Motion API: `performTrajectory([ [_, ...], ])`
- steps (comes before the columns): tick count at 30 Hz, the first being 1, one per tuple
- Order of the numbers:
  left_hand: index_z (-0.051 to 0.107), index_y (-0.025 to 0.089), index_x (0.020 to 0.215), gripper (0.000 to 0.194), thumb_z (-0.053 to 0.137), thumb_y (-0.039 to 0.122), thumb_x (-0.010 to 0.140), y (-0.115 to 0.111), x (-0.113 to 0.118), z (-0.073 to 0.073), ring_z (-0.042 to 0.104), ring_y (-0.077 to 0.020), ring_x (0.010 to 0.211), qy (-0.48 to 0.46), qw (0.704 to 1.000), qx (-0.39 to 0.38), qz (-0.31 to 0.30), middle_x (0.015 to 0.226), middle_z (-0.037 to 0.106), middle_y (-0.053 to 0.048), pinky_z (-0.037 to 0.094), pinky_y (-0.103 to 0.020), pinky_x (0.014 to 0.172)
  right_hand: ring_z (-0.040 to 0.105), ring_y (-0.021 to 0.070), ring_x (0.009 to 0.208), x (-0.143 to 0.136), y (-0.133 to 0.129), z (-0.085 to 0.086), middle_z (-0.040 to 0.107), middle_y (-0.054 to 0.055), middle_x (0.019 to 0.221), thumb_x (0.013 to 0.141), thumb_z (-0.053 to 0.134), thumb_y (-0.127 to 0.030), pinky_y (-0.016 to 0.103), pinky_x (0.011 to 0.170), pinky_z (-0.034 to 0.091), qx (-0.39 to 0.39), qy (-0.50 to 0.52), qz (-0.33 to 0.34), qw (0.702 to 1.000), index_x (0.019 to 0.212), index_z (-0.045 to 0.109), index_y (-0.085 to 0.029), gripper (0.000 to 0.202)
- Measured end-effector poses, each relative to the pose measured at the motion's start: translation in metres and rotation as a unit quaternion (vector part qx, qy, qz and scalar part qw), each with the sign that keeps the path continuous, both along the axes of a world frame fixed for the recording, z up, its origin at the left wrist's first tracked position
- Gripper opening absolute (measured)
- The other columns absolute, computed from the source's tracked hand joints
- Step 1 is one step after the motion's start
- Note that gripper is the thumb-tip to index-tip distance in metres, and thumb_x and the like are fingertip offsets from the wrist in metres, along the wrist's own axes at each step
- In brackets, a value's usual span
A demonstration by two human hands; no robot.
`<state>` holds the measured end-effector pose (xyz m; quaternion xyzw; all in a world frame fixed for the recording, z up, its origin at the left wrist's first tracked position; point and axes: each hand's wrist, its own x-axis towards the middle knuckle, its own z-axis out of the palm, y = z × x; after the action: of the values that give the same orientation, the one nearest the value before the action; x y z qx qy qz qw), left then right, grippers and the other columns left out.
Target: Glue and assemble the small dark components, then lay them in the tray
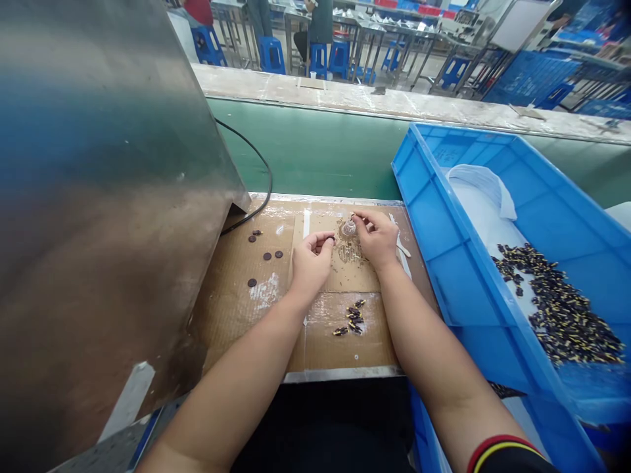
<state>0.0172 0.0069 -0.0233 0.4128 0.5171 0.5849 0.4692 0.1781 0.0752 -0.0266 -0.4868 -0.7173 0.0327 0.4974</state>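
Observation:
My left hand (311, 264) is closed, with a small dark round piece (331, 239) pinched between thumb and fingertips. Just right of it, my right hand (378, 240) is closed in a pinch over a small clear dish (348, 228); what its fingertips grip is too small to make out. Under both hands lies a cardboard sheet (323, 279) with a smeared, brownish patch (350, 253). Nearer my body is a loose pile of dark pieces with yellow tips (353, 318). Several dark round discs (267, 256) lie to the left.
A large metal housing (108, 197) rises at left, with a black cable (269, 177) beside it. At right, a blue bin (463, 276) holds many dark-and-yellow pieces (566, 309). A white plastic utensil (404, 248) lies by my right wrist. Behind the green panel (315, 141), people sit at tables.

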Motion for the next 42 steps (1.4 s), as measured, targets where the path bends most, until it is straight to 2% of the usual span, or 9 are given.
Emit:
performTrajectory([
  [7, 0.074, 0.014, 0.109, 0.023, 0.063, 0.025, 0.091, -0.001, 0.000, 0.001, 0.066, -0.0141, 0.078, -0.030, 1.000, -0.006, 0.001, 0.096, 0.075, -0.011, 0.054, -0.028, 0.076, 0.067, 0.0197, 0.085, -0.004, -0.015, 0.021, 0.076, 0.007, 0.104, 0.097, 0.057, -0.032, 0.035, 0.076, 0.054, 0.052, 0.034, -0.068, 0.996, 0.108, 0.073, -0.022, 0.022],
  [11, 0.074, 0.012, 0.104, 0.022, 0.069, 0.025, 0.087, 0.000, 0.001, 0.000, 0.064, -0.0112, 0.070, -0.108, 0.994, -0.031, -0.006, 0.091, 0.074, -0.011, 0.054, -0.025, 0.071, 0.067, 0.0191, 0.076, 0.000, -0.023, 0.035, 0.076, 0.005, 0.089, 0.091, 0.062, -0.031, 0.036, 0.075, 0.054, -0.040, 0.004, -0.072, 0.997, 0.092, 0.075, -0.021, 0.016],
  [14, 0.073, 0.010, 0.096, 0.021, 0.075, 0.025, 0.082, 0.000, 0.002, 0.002, 0.065, -0.0103, 0.068, -0.180, 0.982, -0.052, -0.007, 0.088, 0.074, -0.011, 0.054, -0.024, 0.071, 0.068, 0.0181, 0.075, -0.001, -0.036, 0.041, 0.075, 0.005, 0.086, 0.088, 0.067, -0.034, 0.035, 0.072, 0.055, -0.105, 0.099, -0.046, 0.989, 0.090, 0.073, -0.020, 0.015],
  [16, 0.072, 0.009, 0.095, 0.024, 0.079, 0.026, 0.078, 0.000, 0.003, 0.003, 0.067, -0.0110, 0.070, -0.211, 0.975, -0.061, -0.008, 0.087, 0.074, -0.011, 0.055, -0.025, 0.072, 0.070, 0.0177, 0.078, -0.005, -0.048, 0.042, 0.074, 0.005, 0.090, 0.087, 0.069, -0.038, 0.032, 0.069, 0.058, -0.169, 0.223, 0.024, 0.960, 0.095, 0.070, -0.020, 0.020],
  [19, 0.072, 0.011, 0.097, 0.031, 0.083, 0.030, 0.075, -0.002, 0.003, 0.003, 0.068, -0.0120, 0.073, -0.212, 0.976, -0.044, -0.018, 0.088, 0.074, -0.010, 0.056, -0.026, 0.075, 0.071, 0.0163, 0.080, -0.014, -0.062, 0.039, 0.073, 0.003, 0.088, 0.082, 0.075, -0.043, 0.031, 0.070, 0.063, -0.291, 0.361, 0.141, 0.875, 0.096, 0.066, -0.021, 0.027],
  [23, 0.076, 0.014, 0.100, 0.028, 0.080, 0.032, 0.079, -0.003, 0.002, 0.003, 0.070, -0.0140, 0.082, -0.131, 0.991, 0.022, -0.018, 0.094, 0.076, -0.010, 0.056, -0.029, 0.084, 0.071, 0.0143, 0.081, -0.023, -0.067, 0.036, 0.070, -0.001, 0.084, 0.077, 0.080, -0.042, 0.032, 0.078, 0.065, -0.348, 0.417, 0.176, 0.821, 0.093, 0.065, -0.021, 0.031],
  [31, 0.078, 0.016, 0.099, 0.023, 0.078, 0.034, 0.084, -0.011, -0.001, 0.014, 0.071, -0.0181, 0.088, 0.021, 0.997, 0.060, -0.035, 0.096, 0.076, -0.010, 0.057, -0.033, 0.089, 0.071, 0.0150, 0.086, -0.018, -0.069, 0.042, 0.069, 0.001, 0.087, 0.082, 0.077, -0.039, 0.033, 0.080, 0.066, -0.303, 0.388, 0.179, 0.852, 0.092, 0.065, -0.021, 0.023],
  [38, 0.073, 0.019, 0.089, 0.032, 0.089, 0.039, 0.071, -0.007, -0.001, 0.011, 0.069, -0.0119, 0.085, -0.237, 0.970, -0.012, -0.056, 0.097, 0.075, -0.005, 0.057, -0.028, 0.088, 0.069, 0.0138, 0.078, -0.017, -0.073, 0.050, 0.071, 0.001, 0.083, 0.082, 0.078, -0.037, 0.029, 0.075, 0.063, -0.254, 0.369, 0.175, 0.877, 0.088, 0.067, -0.019, 0.021],
  [42, 0.074, 0.022, 0.088, 0.025, 0.088, 0.036, 0.073, -0.008, -0.004, 0.012, 0.067, -0.0086, 0.087, -0.305, 0.949, -0.024, -0.077, 0.102, 0.074, -0.003, 0.055, -0.021, 0.085, 0.070, 0.0138, 0.079, -0.022, -0.075, 0.052, 0.073, 0.001, 0.086, 0.084, 0.078, -0.035, 0.029, 0.074, 0.061, -0.199, 0.358, 0.159, 0.898, 0.092, 0.071, -0.022, 0.016],
])
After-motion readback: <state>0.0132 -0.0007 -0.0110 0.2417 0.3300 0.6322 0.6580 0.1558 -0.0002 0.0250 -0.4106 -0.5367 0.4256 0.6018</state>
